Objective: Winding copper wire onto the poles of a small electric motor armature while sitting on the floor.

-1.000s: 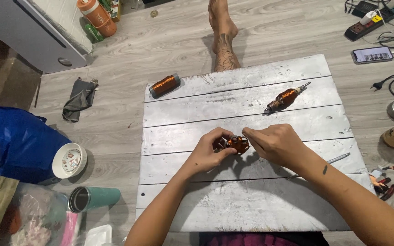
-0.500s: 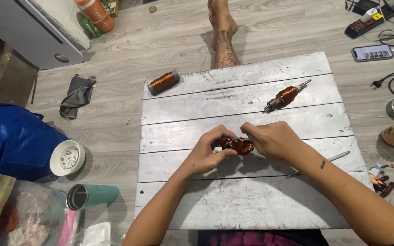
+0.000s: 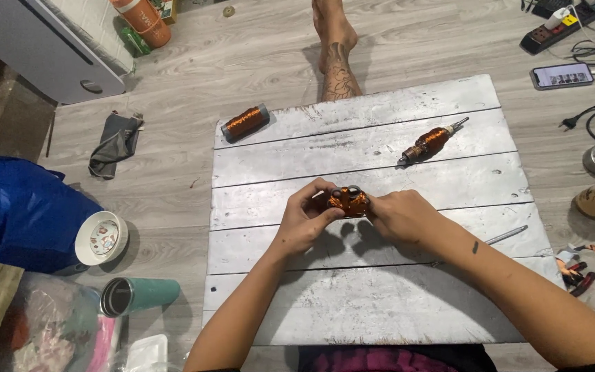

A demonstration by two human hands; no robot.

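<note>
**Both hands close on a copper-wound part above the desk**

Little has shifted since the earlier frame: both hands stay at the middle of the white plank desk [image 3: 380, 310], and the small copper-wound part [image 3: 347, 200] remains between them, now turned a little more into view. On the floor at far left lie a blue bag [image 3: 22, 213], a white bowl [image 3: 101, 238] and a teal tumbler [image 3: 139, 295] on its side. A spool of copper wire [image 3: 245, 122] rests at the desk's upper left corner. The left hand [image 3: 306, 222] pinches the part with thumb and fingertips; the right hand [image 3: 399, 215] pinches its other side, fingers curled in. Further right, a copper-wound rotor [image 3: 430, 142] lies on the planks, well apart. A phone [image 3: 562, 76] lies on the floor beyond.
</note>
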